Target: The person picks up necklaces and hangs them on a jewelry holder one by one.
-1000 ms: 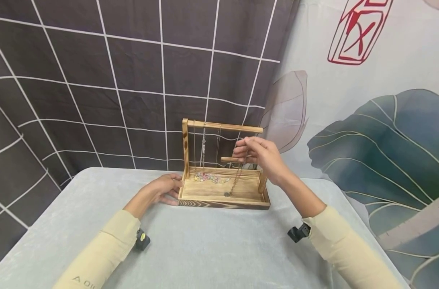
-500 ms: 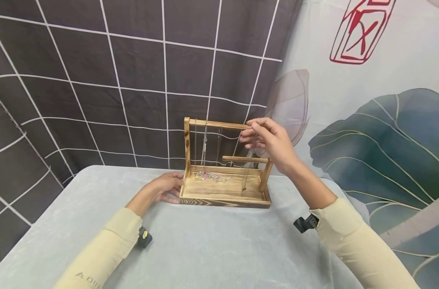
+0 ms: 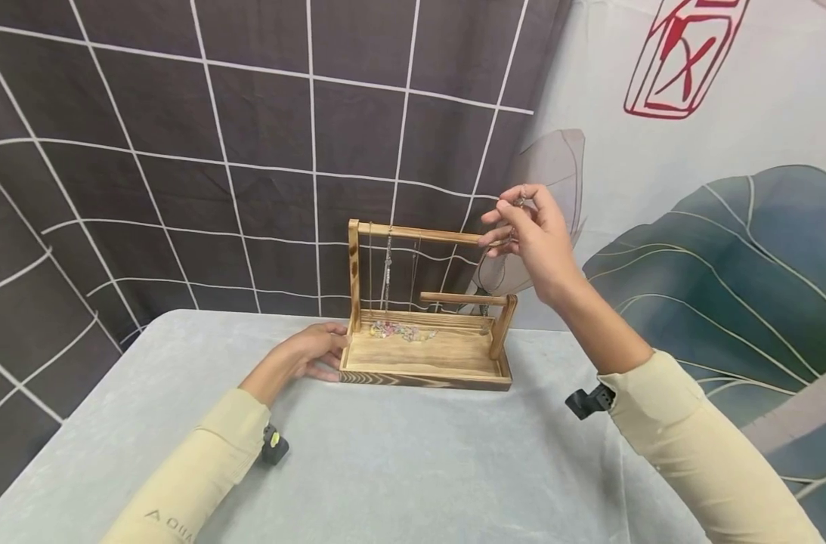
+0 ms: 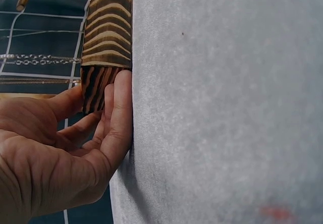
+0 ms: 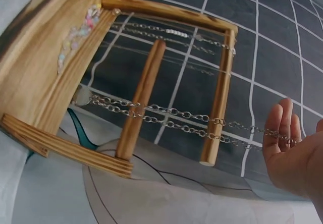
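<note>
A wooden jewelry stand (image 3: pixel 419 361) with a shallow tray and two crossbars sits on the table. My left hand (image 3: pixel 308 349) holds the tray's left end; in the left wrist view, its fingers (image 4: pixel 121 95) lie against the dark-grained end. My right hand (image 3: pixel 538 238) is raised by the free right end of the upper bar (image 3: pixel 419 233) and pinches a silver chain necklace (image 5: pixel 174 114). The necklace hangs in two strands with a round pendant (image 5: pixel 82 96) at the bottom. In the right wrist view, the strands cross both bars; whether they touch them I cannot tell.
Several thin necklaces (image 3: pixel 388 268) hang from the upper bar's left half. Pastel beaded jewelry (image 3: pixel 397 331) lies at the tray's back left. The shorter lower bar (image 3: pixel 460 299) reaches left from the right post. A dark gridded curtain (image 3: pixel 249 113) stands behind the table.
My right hand has risen from the lower bar to above the upper bar's right end, lifting the chain necklace and swinging its pendant back and to the right. My left hand stays on the tray.
</note>
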`<state>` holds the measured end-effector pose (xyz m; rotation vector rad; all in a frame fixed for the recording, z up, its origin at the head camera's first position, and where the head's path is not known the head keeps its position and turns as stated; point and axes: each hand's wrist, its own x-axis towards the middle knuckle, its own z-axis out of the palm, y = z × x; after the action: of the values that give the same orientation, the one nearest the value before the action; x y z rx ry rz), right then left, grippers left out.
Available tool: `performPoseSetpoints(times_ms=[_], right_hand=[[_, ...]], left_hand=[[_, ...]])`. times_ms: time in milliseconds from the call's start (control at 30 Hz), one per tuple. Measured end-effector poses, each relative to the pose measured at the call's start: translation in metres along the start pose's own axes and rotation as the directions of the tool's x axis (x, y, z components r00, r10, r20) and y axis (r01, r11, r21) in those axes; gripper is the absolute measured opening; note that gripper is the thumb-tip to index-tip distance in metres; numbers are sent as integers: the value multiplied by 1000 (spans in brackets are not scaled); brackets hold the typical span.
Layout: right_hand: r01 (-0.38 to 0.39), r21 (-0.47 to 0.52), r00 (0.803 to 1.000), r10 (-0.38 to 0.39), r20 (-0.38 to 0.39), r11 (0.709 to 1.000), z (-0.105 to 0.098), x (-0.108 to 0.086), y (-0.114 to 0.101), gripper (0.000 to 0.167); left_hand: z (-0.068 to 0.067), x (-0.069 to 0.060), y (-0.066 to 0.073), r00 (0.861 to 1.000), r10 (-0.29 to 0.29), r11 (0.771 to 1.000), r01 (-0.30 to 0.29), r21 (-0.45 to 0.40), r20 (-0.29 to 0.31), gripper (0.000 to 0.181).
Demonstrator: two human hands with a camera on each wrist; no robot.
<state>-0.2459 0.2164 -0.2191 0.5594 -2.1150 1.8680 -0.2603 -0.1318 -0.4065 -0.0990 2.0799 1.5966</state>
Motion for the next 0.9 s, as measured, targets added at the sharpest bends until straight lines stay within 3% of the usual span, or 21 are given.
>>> performPoseSetpoints(times_ms=[400, 633, 900], right_hand=[[53, 19, 991, -50, -124, 998, -12, 19, -14, 7], [97, 45, 981, -88, -171, 994, -18, 33, -17, 9], [96, 95, 977, -76, -200, 991, -29, 48, -19, 15]], left_hand=[[1, 2, -1, 1000, -2, 1000, 2, -2, 0, 48], [-1, 1, -1, 1000, -3, 1000, 3, 0, -2, 45], [0, 1, 1, 1000, -4, 1000, 4, 2, -4, 46]])
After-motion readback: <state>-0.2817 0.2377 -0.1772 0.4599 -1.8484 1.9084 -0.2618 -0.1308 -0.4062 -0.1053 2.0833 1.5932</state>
